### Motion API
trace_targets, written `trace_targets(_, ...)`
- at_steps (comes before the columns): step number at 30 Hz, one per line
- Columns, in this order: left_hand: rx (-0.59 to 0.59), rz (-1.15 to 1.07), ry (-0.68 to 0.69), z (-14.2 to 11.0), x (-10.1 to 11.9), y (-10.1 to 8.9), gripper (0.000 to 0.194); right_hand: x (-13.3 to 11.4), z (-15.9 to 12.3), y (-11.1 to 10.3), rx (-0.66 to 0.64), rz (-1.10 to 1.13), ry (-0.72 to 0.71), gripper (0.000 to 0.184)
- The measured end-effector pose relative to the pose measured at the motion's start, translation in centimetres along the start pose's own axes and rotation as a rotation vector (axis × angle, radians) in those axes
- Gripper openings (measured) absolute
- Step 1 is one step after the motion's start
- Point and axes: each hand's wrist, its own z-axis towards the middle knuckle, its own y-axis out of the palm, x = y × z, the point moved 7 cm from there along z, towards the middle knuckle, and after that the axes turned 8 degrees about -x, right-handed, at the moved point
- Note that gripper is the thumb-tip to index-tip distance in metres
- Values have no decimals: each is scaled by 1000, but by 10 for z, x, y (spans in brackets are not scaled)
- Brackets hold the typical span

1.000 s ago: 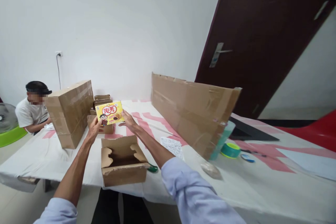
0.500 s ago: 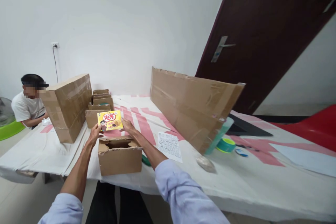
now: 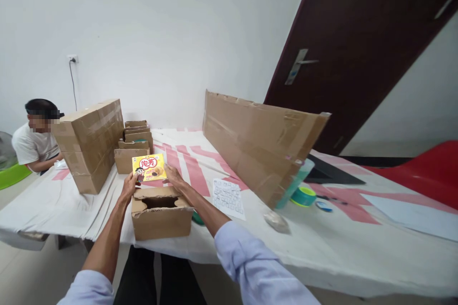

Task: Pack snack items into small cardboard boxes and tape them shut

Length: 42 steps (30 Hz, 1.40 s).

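Between my two hands is a yellow snack box (image 3: 149, 167) with red and white lettering and a cartoon figure, its printed face toward me. My left hand (image 3: 130, 186) grips its lower left corner. On the right edge, my right hand (image 3: 173, 175) is closed on the box with the fingers partly hidden behind it. Just below and nearer me stands a brown cardboard box (image 3: 161, 225) with an opening in its top; what lies inside is too dark to make out.
Several smaller open cartons (image 3: 131, 158) line up beside a tall taped carton (image 3: 93, 150). A long cardboard panel (image 3: 257, 140) stands at the right. Around it lie a printed sheet (image 3: 229, 198), tape roll (image 3: 303, 196) and small pouch (image 3: 276, 222). A person (image 3: 37, 138) sits far left.
The view has shifted slightly, so most things appear a little further left. Both hands keep hold of the snack box, which has tilted slightly.
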Motion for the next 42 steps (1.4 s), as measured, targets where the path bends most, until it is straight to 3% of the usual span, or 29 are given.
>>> trace_targets(7,18,-14,183,-11,44,-1,72,-7,24,-1,47,34,-25,76)
trace_targets(14,15,-22,352,-19,98,0,76,-52,25,-11,128,30,-234,86)
trace_targets(21,20,4,461,-34,138,-1,64,-89,21,-9,164,12,-328,84)
trace_targets(26,-68,-1,521,-44,153,2,66,-92,10,-12,237,43,-434,73)
trace_targets(29,-153,0,424,-41,129,-12,71,-72,0,-16,184,-132,-364,68)
trace_targets(33,-66,28,205,-34,62,-58,69,-22,-21,-27,-99,-477,-40,52)
trace_targets(35,-47,27,146,-33,29,-76,67,-3,-37,-34,-220,-493,83,50)
trace_targets(38,-32,14,79,-28,-11,-90,69,10,-58,-36,-328,-418,155,61)
trace_targets(42,2,13,55,-5,-41,-95,81,12,-69,-34,-341,-369,174,68)
